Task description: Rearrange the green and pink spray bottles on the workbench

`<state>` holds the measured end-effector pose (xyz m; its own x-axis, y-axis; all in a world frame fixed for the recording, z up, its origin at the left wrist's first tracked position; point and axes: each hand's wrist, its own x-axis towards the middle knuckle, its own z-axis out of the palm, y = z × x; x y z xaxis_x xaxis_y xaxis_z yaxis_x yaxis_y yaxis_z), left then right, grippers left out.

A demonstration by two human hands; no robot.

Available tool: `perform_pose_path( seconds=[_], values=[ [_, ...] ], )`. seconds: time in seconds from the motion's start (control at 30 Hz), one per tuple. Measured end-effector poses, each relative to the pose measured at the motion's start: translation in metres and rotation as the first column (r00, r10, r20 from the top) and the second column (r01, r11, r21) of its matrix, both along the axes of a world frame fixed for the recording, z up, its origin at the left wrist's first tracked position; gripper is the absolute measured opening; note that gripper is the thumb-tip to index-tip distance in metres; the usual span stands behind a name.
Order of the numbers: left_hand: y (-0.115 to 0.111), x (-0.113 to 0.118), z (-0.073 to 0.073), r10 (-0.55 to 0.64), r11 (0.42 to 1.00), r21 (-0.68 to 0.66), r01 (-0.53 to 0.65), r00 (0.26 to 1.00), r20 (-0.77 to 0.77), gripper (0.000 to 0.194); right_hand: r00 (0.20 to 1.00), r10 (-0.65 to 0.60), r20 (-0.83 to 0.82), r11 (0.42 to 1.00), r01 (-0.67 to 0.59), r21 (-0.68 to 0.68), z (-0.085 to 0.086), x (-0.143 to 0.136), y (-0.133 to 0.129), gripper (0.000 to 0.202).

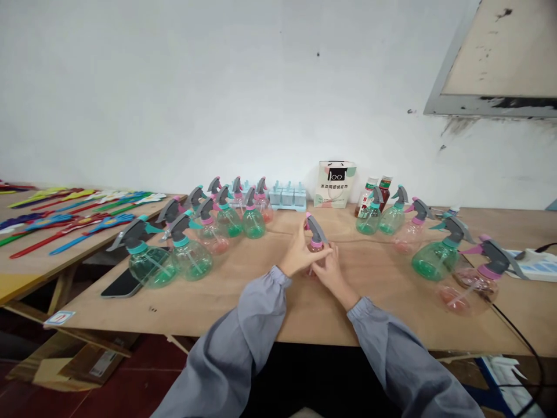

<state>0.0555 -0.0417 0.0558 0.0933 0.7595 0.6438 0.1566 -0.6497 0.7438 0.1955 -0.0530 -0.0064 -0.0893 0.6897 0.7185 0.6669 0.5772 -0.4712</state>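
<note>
The pink spray bottle (317,229) is in front of you, between your two hands, near the middle of the bench (243,307). It is mostly upright, with its grey top showing above your hands. Your left hand (301,253) is around its left side and front, with the fingers bent and closed on it. Your right hand (331,271) is on its right side, and those fingers are closed on it too. Your hands hide most of the round part, so you cannot tell if its bottom touches the bench.

Green and pink spray bottles stand in a group on the left (191,258), and more stand on the right (435,258). A dark phone (122,284) lies flat by the left group, near the bench edge. Behind your hands, near the wall, are a pale blue tray (288,199), a paper bag (335,186) with glasses drawn on it, and two bottles with red and green on them (384,191).

On the far right you see a white power strip (535,266) and a black cord (520,334). On the left, another table (39,264) holds long, bright, flat things (87,226). Cardboard (93,363) sits low down over a red floor (145,371). The wall (174,87) is pale, with dark marks on the right.
</note>
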Motion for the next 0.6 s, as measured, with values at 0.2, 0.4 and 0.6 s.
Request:
perform_pose_path(
  seconds=[0.2, 0.4, 0.6],
  values=[
    [-0.003, 0.005, 0.003, 0.129, 0.987, -0.104, -0.125, 0.991, 0.030, 0.073, 0.981, 0.167, 0.094, 0.985, -0.161, -0.066, 0.016, 0.023, 0.003, 0.056],
    [0.001, -0.020, 0.001, 0.098, 0.982, -0.167, -0.088, 0.994, 0.052, 0.072, 0.908, -0.341, -0.244, 0.936, 0.353, 0.005, 0.057, 0.126, 0.070, 0.064],
    [0.002, -0.031, 0.001, 0.031, 0.985, -0.175, -0.008, 0.991, 0.130, 0.066, 0.776, -0.602, -0.187, 0.799, 0.588, -0.128, 0.068, 0.177, 0.140, 0.073]
  ],
)
